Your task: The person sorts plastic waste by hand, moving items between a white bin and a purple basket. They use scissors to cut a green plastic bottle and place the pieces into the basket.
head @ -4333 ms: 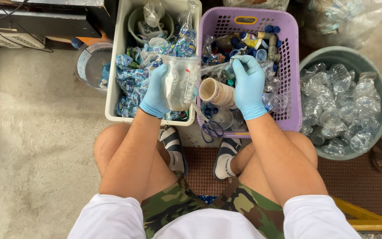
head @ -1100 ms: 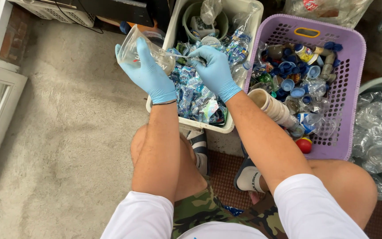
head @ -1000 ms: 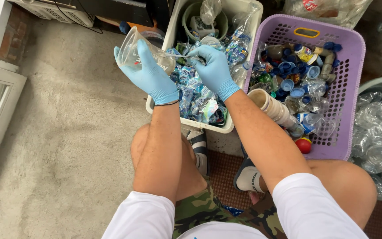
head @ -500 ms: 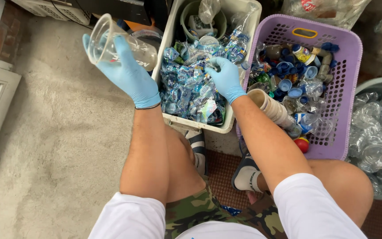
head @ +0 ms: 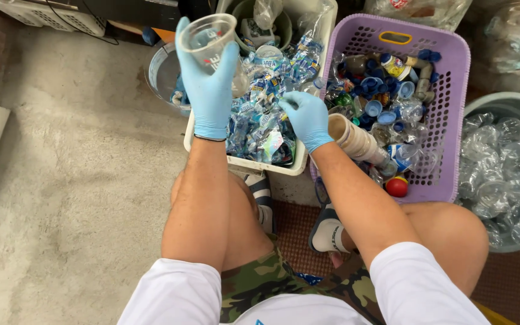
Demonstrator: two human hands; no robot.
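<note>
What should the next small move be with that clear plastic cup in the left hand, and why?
Probably carry the clear cup leftward and release it over the round tub beside the cream bin. The left hand holds the cup raised near that tub, while the right hand rests over the plastic labels in the bin.

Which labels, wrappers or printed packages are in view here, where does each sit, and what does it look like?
Clear plastic cup: held up in the gloved left hand, with a small dark printed mark on its side.
Bottle labels: a crumpled blue-and-white heap filling the white bin, under the gloved right hand.
Small printed bottle: lying among blue caps at the back of the purple basket, yellow, red and white.
</note>
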